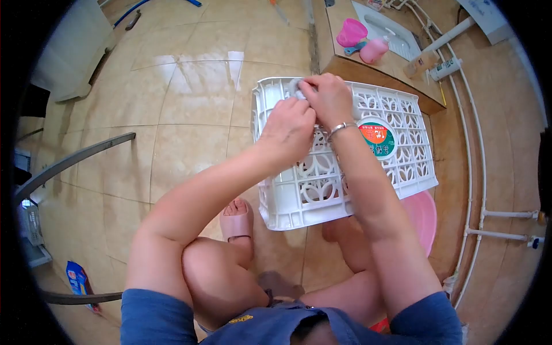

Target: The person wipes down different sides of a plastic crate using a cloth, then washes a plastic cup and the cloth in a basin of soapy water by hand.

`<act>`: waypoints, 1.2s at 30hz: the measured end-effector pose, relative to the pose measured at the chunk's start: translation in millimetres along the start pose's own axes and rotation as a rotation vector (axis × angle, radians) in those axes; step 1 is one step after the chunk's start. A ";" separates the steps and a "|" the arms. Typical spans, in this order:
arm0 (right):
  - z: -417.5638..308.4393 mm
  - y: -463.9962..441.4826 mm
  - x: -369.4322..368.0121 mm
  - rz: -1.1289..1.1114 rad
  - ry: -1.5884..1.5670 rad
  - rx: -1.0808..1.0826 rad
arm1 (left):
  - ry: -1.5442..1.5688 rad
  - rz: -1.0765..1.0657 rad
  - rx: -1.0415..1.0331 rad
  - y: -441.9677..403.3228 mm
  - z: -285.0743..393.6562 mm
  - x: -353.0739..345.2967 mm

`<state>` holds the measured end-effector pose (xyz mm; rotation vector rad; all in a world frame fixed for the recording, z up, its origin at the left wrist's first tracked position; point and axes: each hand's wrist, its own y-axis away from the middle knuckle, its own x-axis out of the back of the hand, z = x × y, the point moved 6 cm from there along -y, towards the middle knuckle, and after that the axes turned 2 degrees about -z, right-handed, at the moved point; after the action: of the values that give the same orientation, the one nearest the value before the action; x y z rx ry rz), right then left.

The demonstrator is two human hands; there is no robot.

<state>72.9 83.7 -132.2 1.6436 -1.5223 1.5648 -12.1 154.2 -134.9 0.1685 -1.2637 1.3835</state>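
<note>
A white plastic crate point(299, 192) with latticed walls stands tilted in front of my knees, a round green and orange label point(376, 138) on its side. At its far upper edge, my left hand point(289, 127) is closed, fingers curled against the crate. My right hand point(330, 99) is right beside it, also closed, with a bracelet at the wrist. Between the fingers of both hands a greyish-white cloth point(295, 89) shows, pressed to the crate's rim. Much of the cloth is hidden by my fingers.
A pink basin point(422, 215) stands behind the crate at right. On the raised tiled ledge are a pink scoop point(351, 33), a pink bottle point(374, 50) and a squat toilet point(391, 31). White pipes point(468, 172) run along the right wall. A curved metal bar point(75, 161) stands at left.
</note>
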 end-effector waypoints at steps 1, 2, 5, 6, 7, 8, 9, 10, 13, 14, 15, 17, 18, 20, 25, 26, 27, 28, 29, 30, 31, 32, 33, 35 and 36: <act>-4.8 -4.1 -2.4 0.002 0.000 -0.005 | 0.002 -0.003 -0.004 1.4 -2.0 2.0; -8.8 -7.3 -7.1 -0.067 -0.064 0.014 | -0.006 0.032 0.031 3.0 -4.1 4.7; -9.2 -11.9 -9.0 -0.112 -0.193 0.037 | -0.010 0.084 0.052 1.1 -0.4 9.3; -11.2 -14.9 -4.0 -0.167 -0.078 -0.005 | -0.023 0.078 0.067 -0.1 -0.5 9.0; -9.9 -15.3 -1.9 -0.222 0.035 -0.047 | -0.037 0.073 0.080 -0.8 -0.5 8.7; -6.6 -14.2 -1.0 -0.213 0.037 -0.062 | -0.046 0.044 0.084 -1.8 -0.2 7.5; -2.9 -14.3 1.5 -0.168 0.101 -0.062 | -0.042 0.038 0.065 -2.8 0.3 7.1; 0.9 -14.2 4.7 -0.125 0.167 -0.058 | -0.091 0.001 0.054 -2.9 0.5 4.8; 14.8 -8.0 14.1 -0.049 0.116 -0.123 | -0.163 -0.058 0.048 -6.3 0.7 1.5; 19.1 -8.0 17.5 -0.042 0.118 -0.129 | -0.185 -0.086 0.056 -7.5 0.6 -0.4; 22.9 -8.4 23.4 -0.051 0.152 -0.154 | -0.185 -0.089 0.042 -8.3 1.3 -1.4; 42.0 -7.3 37.1 -0.051 0.188 -0.188 | -0.181 -0.098 0.013 -10.5 1.5 -3.7; 65.9 -3.6 49.4 -0.022 0.186 -0.235 | -0.178 -0.094 0.008 -14.5 3.1 -5.0; 95.1 1.7 62.1 0.006 0.192 -0.273 | -0.187 -0.111 -0.111 -26.6 16.0 -14.0; 108.1 0.4 41.4 0.057 0.248 -0.197 | -0.166 -0.206 -0.072 -46.5 18.9 -41.0; 111.9 -0.3 31.8 -0.022 0.297 -0.259 | -0.142 -0.156 -0.061 -46.2 17.1 -41.1; 103.2 2.2 32.2 -0.021 0.294 -0.270 | -0.114 -0.106 -0.051 -46.0 16.3 -41.0; 91.4 5.9 34.1 0.022 0.222 -0.190 | -0.107 -0.116 -0.057 -46.9 17.1 -43.5; 85.0 10.1 36.0 0.064 0.153 -0.110 | -0.114 -0.090 -0.053 -48.6 18.2 -43.7; 89.6 13.4 35.1 0.065 0.160 -0.124 | -0.121 -0.063 -0.052 -50.5 20.3 -44.4; 93.4 14.6 33.6 0.058 0.068 -0.095 | -0.115 -0.067 -0.067 -52.2 22.4 -48.1; 96.6 13.9 34.6 0.060 -0.026 -0.064 | -0.101 -0.052 -0.080 -54.3 22.9 -50.7; 99.5 13.4 39.3 0.077 -0.024 -0.075 | -0.088 -0.036 -0.092 -56.7 24.1 -50.8; 107.8 12.0 41.4 -0.011 -0.007 -0.138 | -0.109 -0.065 -0.098 -60.1 25.9 -52.4; 114.7 11.5 44.2 -0.013 0.093 -0.207 | -0.103 -0.086 -0.081 -61.6 24.9 -52.8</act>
<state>103.3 -35.9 -130.7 1.4442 -1.5640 1.4043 37.6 85.7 -128.7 0.2382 -1.3801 1.2616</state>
